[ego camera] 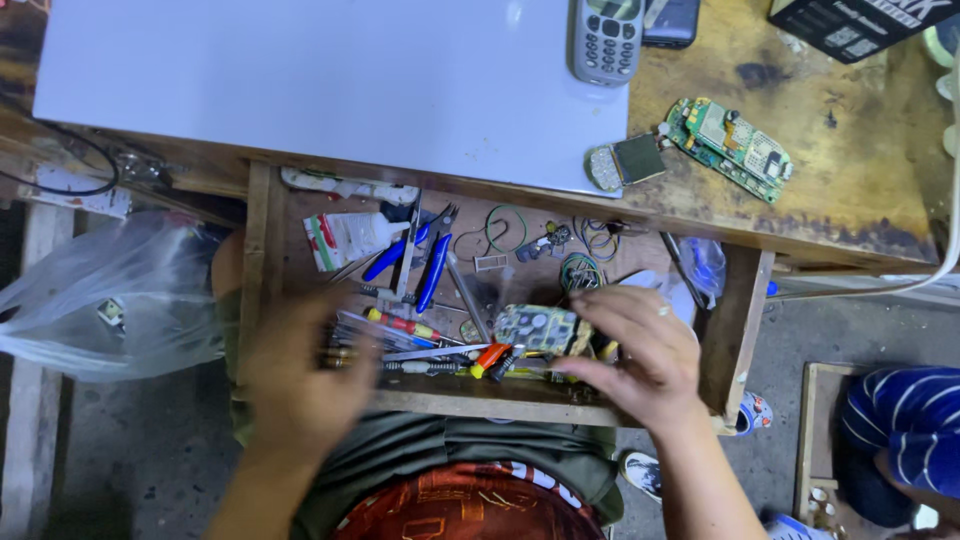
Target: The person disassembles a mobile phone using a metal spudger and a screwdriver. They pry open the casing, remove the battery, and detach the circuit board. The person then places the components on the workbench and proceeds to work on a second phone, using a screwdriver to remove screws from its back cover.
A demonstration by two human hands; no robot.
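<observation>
Hands rummaging in drawer [262,250]: right hand [640,350] fingers spread over circuit board [538,328], left hand [300,385] blurred, grip unclear

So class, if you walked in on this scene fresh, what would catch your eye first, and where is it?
First, both hands in the open wooden drawer: the left hand, blurred, over screwdrivers, the right hand by a small circuit board. Blue-handled pliers lie among the drawer's clutter. Above, on the bench, sit a white sheet, a grey keypad phone and a green circuit board.
</observation>
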